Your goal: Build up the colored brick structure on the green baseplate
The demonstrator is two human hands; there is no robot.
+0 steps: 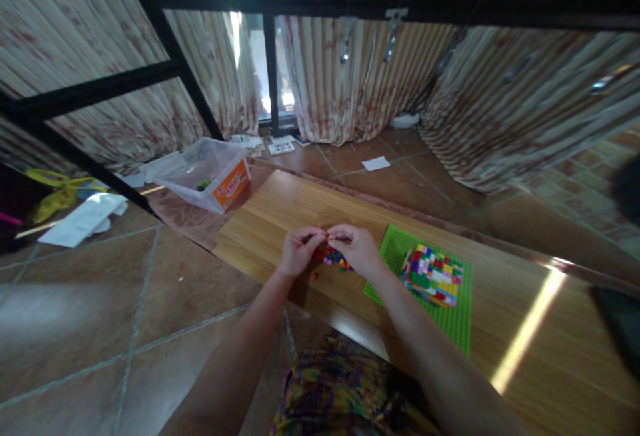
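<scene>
My left hand (299, 250) and my right hand (357, 247) meet over a wooden board (280, 216), fingertips pinched together on small coloured bricks (331, 254). A few loose bricks lie on the board just under the hands. To the right, a green baseplate (455, 321) carries a multicoloured block of stacked bricks (433, 274). My right hand is just left of the baseplate's edge.
A clear plastic tub (210, 176) with an orange label sits on the tiled floor at the back left. Papers and yellow items lie at the far left. A black metal frame (165, 36) and curtains stand behind. A dark object (623, 329) is at the right edge.
</scene>
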